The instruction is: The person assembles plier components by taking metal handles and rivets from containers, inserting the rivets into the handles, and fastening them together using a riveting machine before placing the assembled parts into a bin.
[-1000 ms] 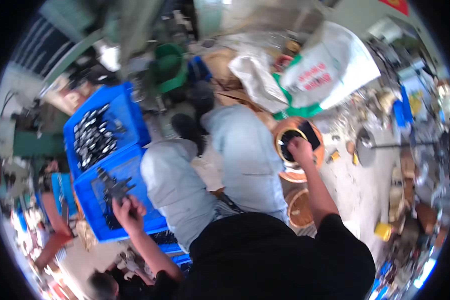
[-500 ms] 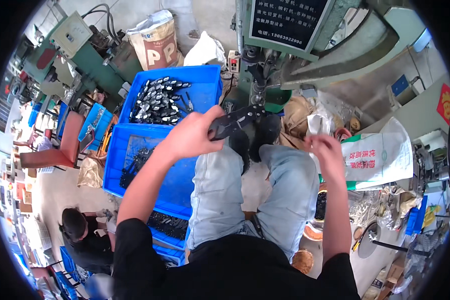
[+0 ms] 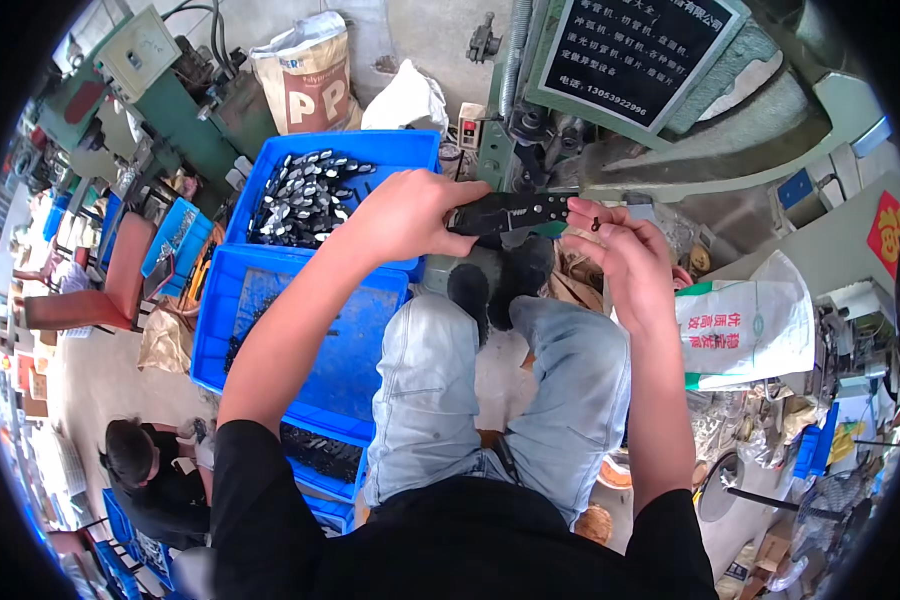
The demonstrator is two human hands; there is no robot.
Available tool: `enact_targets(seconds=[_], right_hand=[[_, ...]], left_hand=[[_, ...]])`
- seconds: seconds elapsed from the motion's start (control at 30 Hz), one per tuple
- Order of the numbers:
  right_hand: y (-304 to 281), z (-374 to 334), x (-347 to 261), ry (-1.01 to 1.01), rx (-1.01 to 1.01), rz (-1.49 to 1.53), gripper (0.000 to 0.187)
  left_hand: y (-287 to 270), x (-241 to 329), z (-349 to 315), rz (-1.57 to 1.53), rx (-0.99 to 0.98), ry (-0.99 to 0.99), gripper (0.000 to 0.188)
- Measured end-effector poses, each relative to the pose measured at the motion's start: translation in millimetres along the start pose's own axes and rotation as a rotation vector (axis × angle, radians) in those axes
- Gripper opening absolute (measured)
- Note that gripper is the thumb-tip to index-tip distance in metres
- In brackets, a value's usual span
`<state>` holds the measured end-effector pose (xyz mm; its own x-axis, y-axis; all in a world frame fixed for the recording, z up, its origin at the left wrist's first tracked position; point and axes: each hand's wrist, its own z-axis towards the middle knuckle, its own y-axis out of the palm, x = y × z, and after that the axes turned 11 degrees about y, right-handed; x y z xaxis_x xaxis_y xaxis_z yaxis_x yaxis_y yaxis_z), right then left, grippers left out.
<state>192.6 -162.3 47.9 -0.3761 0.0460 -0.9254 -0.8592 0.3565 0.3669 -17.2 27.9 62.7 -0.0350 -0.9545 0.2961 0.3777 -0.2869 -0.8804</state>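
Note:
My left hand (image 3: 410,215) is closed around a flat pair of black pliers (image 3: 515,213), held level above my knees, with bright rivets along its far end. My right hand (image 3: 632,250) has come up to that end of the pliers. A small dark part (image 3: 596,224), too small to name, is pinched in its fingers, and a fingertip lies close to or against the pliers. Beyond both hands is the green press (image 3: 495,160), its tooling partly hidden behind the pliers.
On my left stand a blue bin (image 3: 410,155) of black and silver tool pieces and another blue bin (image 3: 345,370) with small black parts. A white sack (image 3: 750,330) lies at my right. A co-worker (image 3: 155,480) sits at the lower left.
My right hand has moved up and left to the end of the pliers, with the small part now visible. My left hand has turned the pliers to nearly level. The view has shifted slightly.

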Motion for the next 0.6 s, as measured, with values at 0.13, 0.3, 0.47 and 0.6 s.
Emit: enact_targets(seconds=[0.13, 0.3, 0.47, 0.6], right_hand=[[-2, 0, -4, 0.011, 0.04, 0.02, 0.01], [11, -2, -12, 0.133, -0.011, -0.031, 0.013], [-3, -6, -4, 0.163, 0.095, -0.173, 0.018], [10, -13, -4, 0.241, -0.054, -0.103, 0.018]], left_hand=[[-5, -2, 11, -0.084, -0.089, -0.039, 0.053], [-8, -11, 14, -0.065, -0.177, -0.02, 0.052], [-3, 19, 5, 0.08, 0.175, 0.093, 0.046], [15, 52, -4, -0.424, 0.408, 0.131, 0.028]])
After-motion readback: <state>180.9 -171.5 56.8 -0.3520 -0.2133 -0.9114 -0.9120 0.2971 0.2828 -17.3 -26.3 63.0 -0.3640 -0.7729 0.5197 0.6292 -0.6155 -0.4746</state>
